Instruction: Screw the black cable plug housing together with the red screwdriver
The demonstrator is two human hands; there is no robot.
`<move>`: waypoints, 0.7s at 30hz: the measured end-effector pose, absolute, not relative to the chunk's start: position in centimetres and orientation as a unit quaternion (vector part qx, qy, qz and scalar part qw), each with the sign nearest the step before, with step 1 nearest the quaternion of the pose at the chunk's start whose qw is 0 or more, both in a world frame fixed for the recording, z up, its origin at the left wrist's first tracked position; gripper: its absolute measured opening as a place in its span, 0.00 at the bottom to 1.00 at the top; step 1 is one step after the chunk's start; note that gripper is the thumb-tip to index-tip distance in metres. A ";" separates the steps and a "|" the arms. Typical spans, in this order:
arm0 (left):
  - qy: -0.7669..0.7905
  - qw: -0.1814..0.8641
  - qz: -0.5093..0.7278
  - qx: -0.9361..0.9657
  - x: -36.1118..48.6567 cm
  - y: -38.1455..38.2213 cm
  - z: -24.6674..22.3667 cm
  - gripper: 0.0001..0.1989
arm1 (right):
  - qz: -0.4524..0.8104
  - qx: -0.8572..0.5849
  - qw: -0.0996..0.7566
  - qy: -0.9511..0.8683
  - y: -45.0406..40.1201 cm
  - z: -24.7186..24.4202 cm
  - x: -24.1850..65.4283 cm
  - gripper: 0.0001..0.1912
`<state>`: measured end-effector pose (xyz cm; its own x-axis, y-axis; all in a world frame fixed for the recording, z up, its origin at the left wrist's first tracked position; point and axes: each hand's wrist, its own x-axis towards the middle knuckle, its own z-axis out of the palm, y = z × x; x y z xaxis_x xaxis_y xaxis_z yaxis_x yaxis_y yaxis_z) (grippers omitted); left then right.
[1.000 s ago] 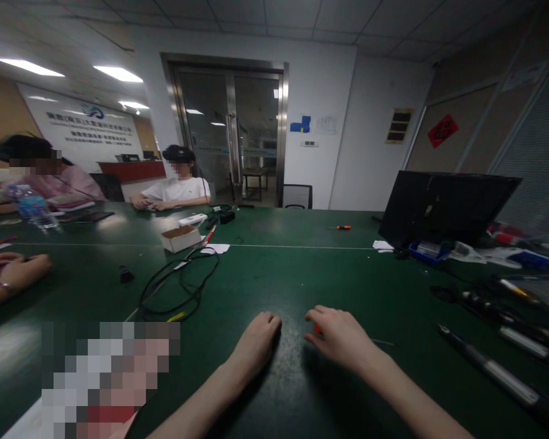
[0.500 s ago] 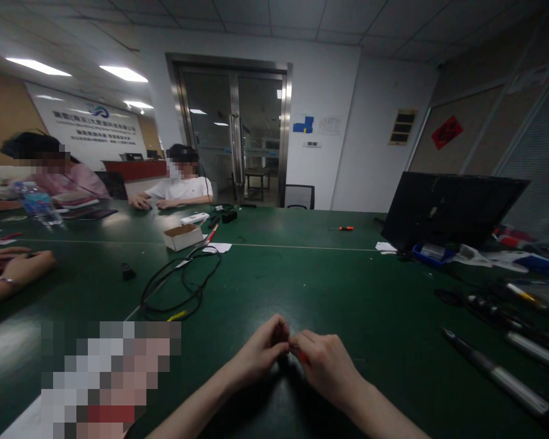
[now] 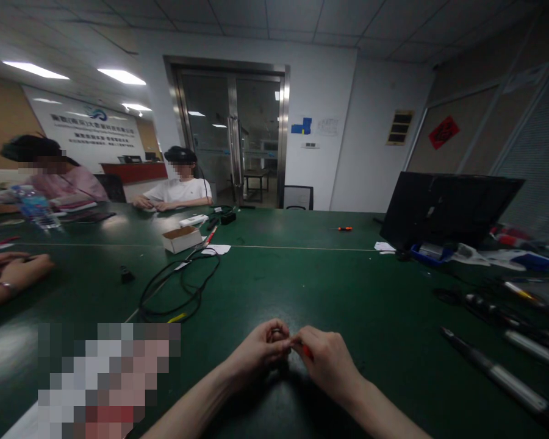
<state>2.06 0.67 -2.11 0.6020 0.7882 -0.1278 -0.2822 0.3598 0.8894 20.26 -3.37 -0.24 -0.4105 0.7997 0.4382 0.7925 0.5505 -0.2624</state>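
Observation:
Low in the middle of the head view, my left hand [image 3: 261, 345] and my right hand [image 3: 328, 358] meet at the fingertips just above the green table [image 3: 274, 280]. My right hand is closed around a small red object [image 3: 307, 352]; most of it is covered by the fingers, so its kind does not show. The fingers of my left hand are curled, with thumb and fingertips pinched against the tips of the right. Whatever lies in that pinch is too small to make out.
Left of my hands lie a looped black cable [image 3: 180, 286] and an open cardboard box [image 3: 182, 239]. An orange-handled screwdriver [image 3: 344, 229] lies farther back. On the right are a pen-shaped tool [image 3: 494, 369] and a monitor [image 3: 448, 210]. A co-worker's hands [image 3: 25, 271] rest at left.
My left fingers have curled a little more, and the left hand has shifted slightly down. The right hand stays closed on the red object, of which slightly more shows.

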 end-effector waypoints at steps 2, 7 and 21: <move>0.284 0.780 0.339 0.444 2.0 0.5 -1.9 0.21 | -0.001 -0.473 0.264 -0.841 -3.3 -0.3 20.4 0.06; 0.270 0.797 0.316 0.439 2.0 0.4 -1.8 0.18 | -0.018 -0.470 0.257 -0.844 -3.2 -0.1 20.6 0.06; 0.276 0.802 0.298 0.439 1.7 0.0 -1.5 0.18 | -0.028 -0.446 0.255 -0.857 -3.5 0.2 20.7 0.08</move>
